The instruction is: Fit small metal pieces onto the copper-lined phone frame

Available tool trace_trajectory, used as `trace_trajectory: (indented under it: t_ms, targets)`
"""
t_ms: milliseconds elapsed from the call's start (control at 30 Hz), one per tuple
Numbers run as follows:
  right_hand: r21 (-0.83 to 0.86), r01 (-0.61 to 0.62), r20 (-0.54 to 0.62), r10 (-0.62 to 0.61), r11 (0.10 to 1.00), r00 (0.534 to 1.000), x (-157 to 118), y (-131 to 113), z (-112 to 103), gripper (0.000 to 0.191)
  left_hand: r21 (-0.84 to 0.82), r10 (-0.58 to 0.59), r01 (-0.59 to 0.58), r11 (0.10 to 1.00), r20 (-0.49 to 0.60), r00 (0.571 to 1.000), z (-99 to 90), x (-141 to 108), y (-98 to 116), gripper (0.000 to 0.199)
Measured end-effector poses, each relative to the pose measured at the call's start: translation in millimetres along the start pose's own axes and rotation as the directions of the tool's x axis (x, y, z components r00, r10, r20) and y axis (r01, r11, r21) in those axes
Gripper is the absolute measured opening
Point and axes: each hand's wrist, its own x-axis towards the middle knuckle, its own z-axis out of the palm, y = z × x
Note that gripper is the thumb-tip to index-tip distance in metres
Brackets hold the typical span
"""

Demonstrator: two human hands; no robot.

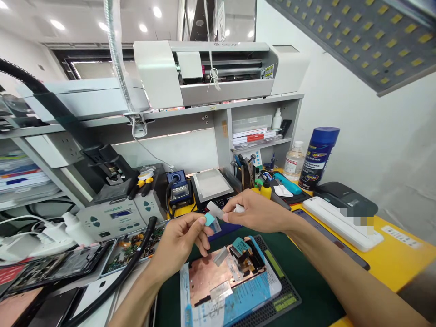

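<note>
My left hand [180,238] pinches a small teal tab [209,220] between thumb and fingers, with a clear piece hanging beneath it. Close beside it, my right hand [254,210] grips a pale translucent strip [214,209]; whether strip and tab touch, I cannot tell. A small white wad [239,208] is also tucked in the right fingers. Below both hands lies a copper-backed screen panel [200,279], with a black flex cable, a teal tab and clear stickers on it. It rests on a blue and white box [252,297].
A dark green mat [316,277] covers the bench under a grey tray [294,302]. At left are a black hose [136,261], a repair station [119,218] and opened devices. A blue spray can [318,156] and a white device [342,222] stand right. A lamp [368,41] hangs overhead.
</note>
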Motion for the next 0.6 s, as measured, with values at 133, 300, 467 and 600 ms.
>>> trace_trajectory:
  t_ms: [133,300,467,600]
  targets:
    - [0.085,0.007,-0.028,-0.005,0.996,1.000,2,1,0,0.028,0.021,0.000,-0.001,1.000,0.059,0.998,-2.3,-4,5,0.035]
    - [0.179,0.008,-0.072,0.005,0.984,0.997,5,1,5,0.022,0.046,-0.016,0.012,0.999,0.076,0.997,-1.3,-7,10,0.033]
    - [0.180,-0.021,-0.063,0.033,0.983,0.998,4,4,5,0.023,0.066,-0.012,0.009,0.998,0.037,0.999,1.2,-5,10,0.033]
    - [0.215,-0.025,-0.017,0.030,0.976,0.999,5,3,2,0.027,0.081,-0.017,0.015,0.997,0.036,0.999,1.9,-5,11,0.032]
